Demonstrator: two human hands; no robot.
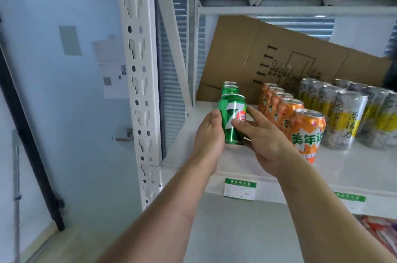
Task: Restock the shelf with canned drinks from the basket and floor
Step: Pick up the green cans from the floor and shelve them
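Centre of frame: left hand (209, 133) cups the left side of the green can (233, 119), fingers hidden behind it. Can upright, long axis vertical, at the shelf (343, 168) front, ahead of two more green cans (230, 88). Right hand (263, 136) grips its right side, thumb on the label, fingers loosely spread. Orange cans (307, 131) sit just right. Likely next: push straight back.

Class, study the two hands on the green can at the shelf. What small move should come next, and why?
Probably ease both hands off. The green can already seems to stand upright on the shelf, in line in front of the other green cans, with the left hand and the right hand at its sides. The row of orange cans stands close on the right.
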